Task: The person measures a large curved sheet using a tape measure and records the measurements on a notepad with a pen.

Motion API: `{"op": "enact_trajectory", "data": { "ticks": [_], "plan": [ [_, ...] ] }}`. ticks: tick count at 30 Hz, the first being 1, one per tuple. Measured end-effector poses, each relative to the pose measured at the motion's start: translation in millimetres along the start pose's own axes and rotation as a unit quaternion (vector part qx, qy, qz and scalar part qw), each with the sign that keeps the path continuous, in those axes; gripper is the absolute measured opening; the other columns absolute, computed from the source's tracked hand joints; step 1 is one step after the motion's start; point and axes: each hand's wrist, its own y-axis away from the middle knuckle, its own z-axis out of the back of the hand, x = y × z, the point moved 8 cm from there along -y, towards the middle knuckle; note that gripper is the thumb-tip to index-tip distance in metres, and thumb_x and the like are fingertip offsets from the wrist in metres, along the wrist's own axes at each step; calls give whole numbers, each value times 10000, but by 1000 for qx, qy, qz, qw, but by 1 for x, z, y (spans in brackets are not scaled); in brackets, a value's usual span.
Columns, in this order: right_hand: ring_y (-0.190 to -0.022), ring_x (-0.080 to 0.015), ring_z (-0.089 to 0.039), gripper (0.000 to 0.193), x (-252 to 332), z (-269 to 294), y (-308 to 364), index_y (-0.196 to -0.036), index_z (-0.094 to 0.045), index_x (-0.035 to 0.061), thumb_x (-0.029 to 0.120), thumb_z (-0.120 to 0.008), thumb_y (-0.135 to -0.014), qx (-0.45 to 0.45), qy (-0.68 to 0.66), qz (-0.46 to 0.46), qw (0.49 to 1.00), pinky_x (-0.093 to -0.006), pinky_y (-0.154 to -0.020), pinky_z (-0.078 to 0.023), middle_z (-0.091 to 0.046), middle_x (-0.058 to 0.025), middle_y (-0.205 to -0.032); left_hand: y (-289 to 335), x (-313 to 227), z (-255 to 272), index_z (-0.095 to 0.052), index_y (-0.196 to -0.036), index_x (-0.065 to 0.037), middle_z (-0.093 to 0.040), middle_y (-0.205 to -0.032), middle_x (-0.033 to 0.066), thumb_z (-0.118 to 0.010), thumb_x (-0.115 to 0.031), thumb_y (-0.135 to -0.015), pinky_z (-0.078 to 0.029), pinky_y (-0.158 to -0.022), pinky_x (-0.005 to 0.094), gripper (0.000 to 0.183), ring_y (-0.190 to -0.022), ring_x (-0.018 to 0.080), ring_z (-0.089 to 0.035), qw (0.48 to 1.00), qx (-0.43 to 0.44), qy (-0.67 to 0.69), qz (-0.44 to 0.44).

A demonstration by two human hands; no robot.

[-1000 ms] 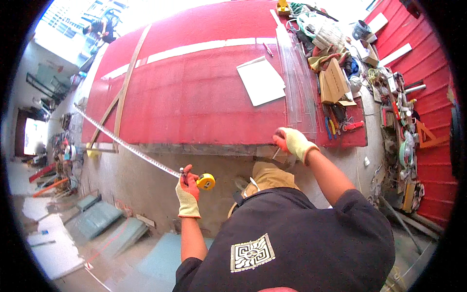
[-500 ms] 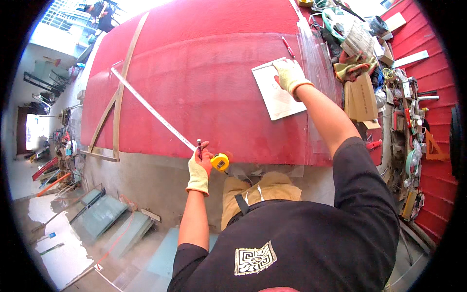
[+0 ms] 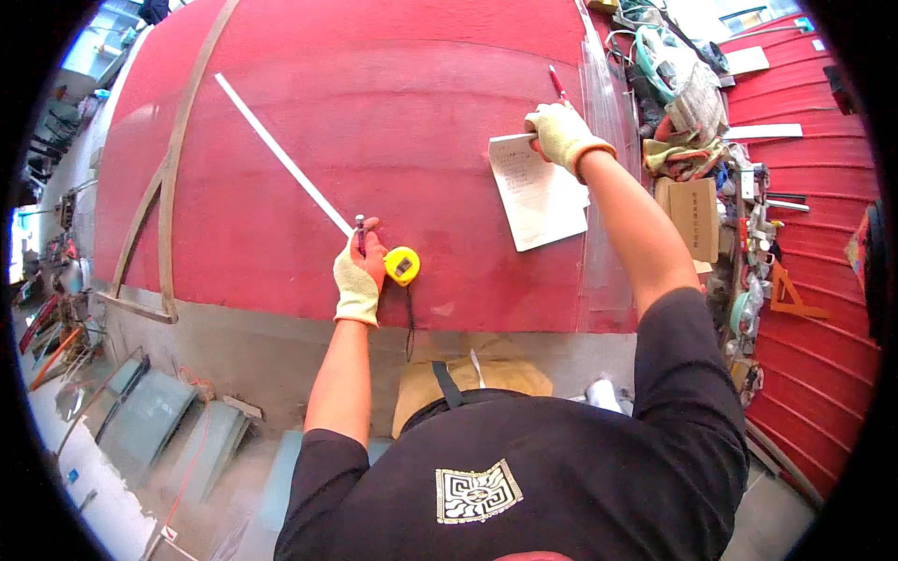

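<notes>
My left hand (image 3: 359, 275), in a cream and orange glove, is closed around a yellow tape measure (image 3: 402, 266) and a slim dark tool with a metal head (image 3: 360, 226), whose kind I cannot make out. The white tape blade (image 3: 281, 153) runs out to the far left across the red tabletop (image 3: 412, 168). A black strap dangles from the case over the front edge. On the right, my gloved right hand (image 3: 563, 136) grips the top of a white notepad (image 3: 543, 201) with handwriting on it. A red pen (image 3: 557, 82) lies just beyond those fingers.
A wooden strip frame (image 3: 170, 178) lies on the table's left side. Clear sheets (image 3: 608, 112) rest along its right edge. Beyond them are a cardboard box (image 3: 692, 217), gloves (image 3: 681, 159) and heaped tools. Glass panes (image 3: 150, 416) stand at lower left.
My left hand and the tape measure have moved farther in over the table, and the blade's end now lies right of the wooden strip. My right hand stays at the notepad's top. The view has shifted.
</notes>
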Motion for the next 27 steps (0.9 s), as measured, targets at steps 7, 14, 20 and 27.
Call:
{"op": "enact_trajectory", "data": {
  "ticks": [7,14,20,27],
  "plan": [
    [-1069,-374,-698,215,4,101,160,-1095,-783,74,79,-801,-881,-99,-204,93,970,-455,-949,-573,-754,-138,-1085,7,-32,-5,-775,-1350,-86,-705,-765,31,-643,-112,-1098,-566,-688,303,285,-711,102,-671,985,-22,-113,-132],
    [-974,-285,-750,375,32,172,256,-1200,-781,32,-35,-814,-833,-31,-352,47,934,-382,-867,-601,-756,-146,-1063,11,-26,3,-788,-1323,-110,-771,-833,100,-655,-131,-1085,-604,-699,342,273,-745,166,-760,962,-72,-168,-202],
    [-923,-226,-746,384,37,122,201,-1298,-748,36,113,-795,-925,75,-418,-6,905,-382,-854,-586,-792,-178,-1042,13,-33,1,-787,-1315,-107,-758,-801,103,-653,-137,-1089,-600,-699,342,264,-731,165,-754,969,-64,-156,-179],
    [-1156,-285,-747,468,-36,-15,27,-1465,-659,95,174,-753,-1013,-41,-231,-13,972,-404,-1047,-587,-759,-154,-1349,15,-40,-5,-778,-1333,-112,-797,-909,93,-671,-85,-1026,-608,-704,344,326,-734,183,-758,970,-62,-155,-176]
  ]
}}
